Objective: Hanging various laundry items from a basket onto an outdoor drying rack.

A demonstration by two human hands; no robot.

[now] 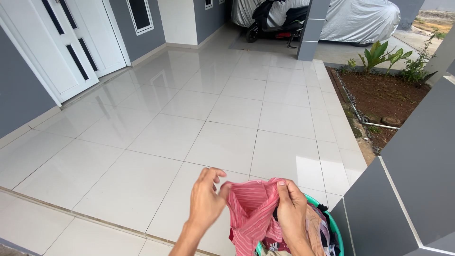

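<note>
Glossy white floor tiles (222, 142) stretch toward white doors (71, 42) and a covered scooter (272, 21). Seen from the head camera, the left hand (206, 199) and right hand (291, 213) each pinch the pink striped shirt (251, 213), lifted just above the green laundry basket (334, 227). With only fingertip grips, its hanging hem could snag other clothes or slip onto the floor.

A home's tiled front porch (222, 109) — white panelled doors (71, 47), a scooter (275, 21) beside a covered car (360, 19), a small garden bed (384, 92), a laundry basket (332, 223).
</note>
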